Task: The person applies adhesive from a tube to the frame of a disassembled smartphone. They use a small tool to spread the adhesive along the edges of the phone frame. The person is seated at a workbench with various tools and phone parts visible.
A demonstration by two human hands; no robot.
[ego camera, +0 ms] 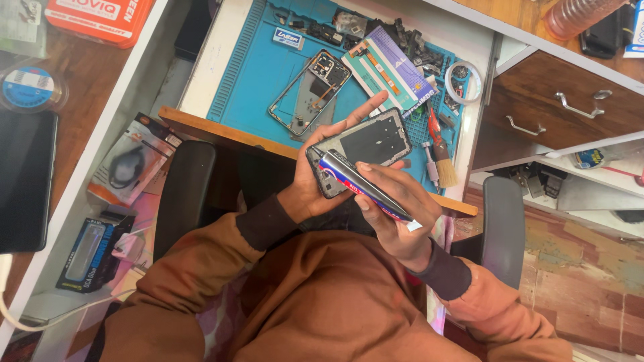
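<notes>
Head view: looking down past brown sleeves at 2 hands held above the lap, in front of a workbench edge.
Right hand (396, 211): fingers curled and pressed around a slim tube of adhesive (365, 186), blue, red and silver, nozzle end resting on the near edge of the phone frame.
Left hand (320, 171): cradles a phone frame (362, 151) from below, thumb on 1 side, fingers stretched along the far edge, index finger pointing up past it.
Phone frame: grey shell with a dark inner panel, face up, tilted, held off the bench just in front of it.
Handling: frame looks light and thin, stiff but likely to flex or crack if squeezed; best gripped by its long edges. Tube looks soft and squeezable; hold mid-body and press gently.
Blue work mat (258, 74): on the bench beyond the hands.
Second phone frame (310, 90): open, lying on the mat.
Brush (439, 157): wooden handle, at the mat's right edge.
Striped box (389, 70): white, teal and purple, on the mat, farther back.
Drawer (557, 100): dark wood, metal handles, far right.
</notes>
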